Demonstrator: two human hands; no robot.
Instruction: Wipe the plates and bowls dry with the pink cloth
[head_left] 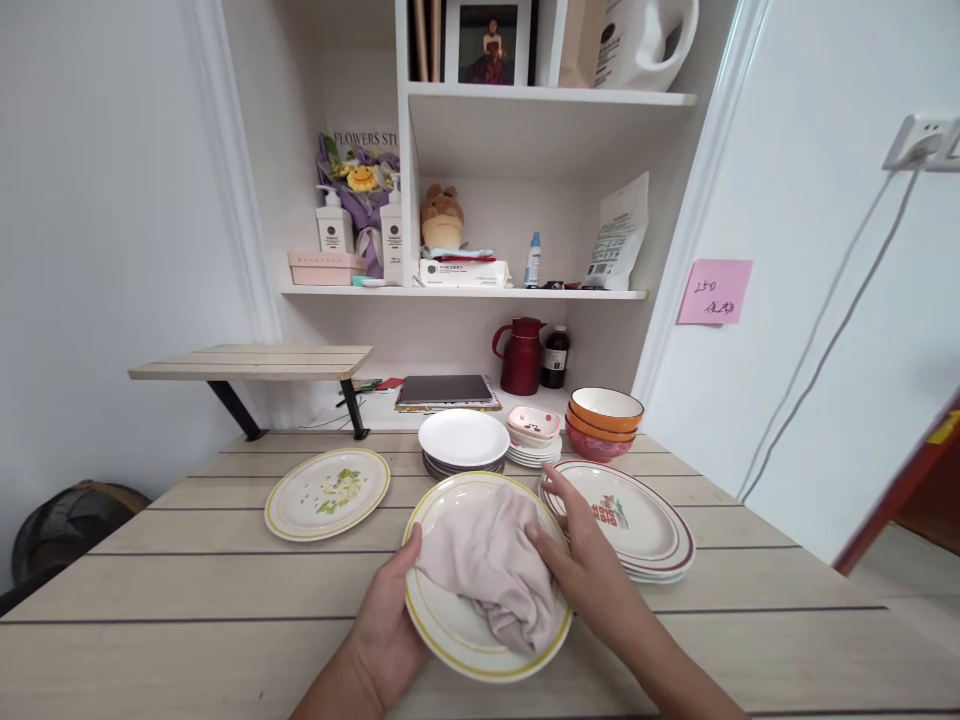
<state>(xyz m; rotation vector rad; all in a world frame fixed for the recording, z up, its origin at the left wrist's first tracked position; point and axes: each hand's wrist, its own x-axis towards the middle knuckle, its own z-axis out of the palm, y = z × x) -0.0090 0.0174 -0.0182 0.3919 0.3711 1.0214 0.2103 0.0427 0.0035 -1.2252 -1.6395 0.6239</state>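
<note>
A round white plate (450, 625) with a yellow rim is tilted up in front of me, over the table's near part. A crumpled pale pink cloth (495, 565) lies across its face and covers most of the middle. My left hand (390, 620) grips the plate's left edge, thumb on the rim and fingers underneath. At the right edge is my right hand (581, 560), its thumb on the cloth and its forefinger stretched past the rim; the other fingers are partly hidden. An oval plate (330, 495) with a yellow rim and green print lies flat to the left.
Red-rimmed oval plates (645, 530) are stacked at right. Behind stand white round plates (465, 437), small pink dishes (534, 425) and orange bowls (606, 410). A red jug (521, 355) and a dark laptop (444, 388) are further back. A raised wooden stand (255, 362) is at left.
</note>
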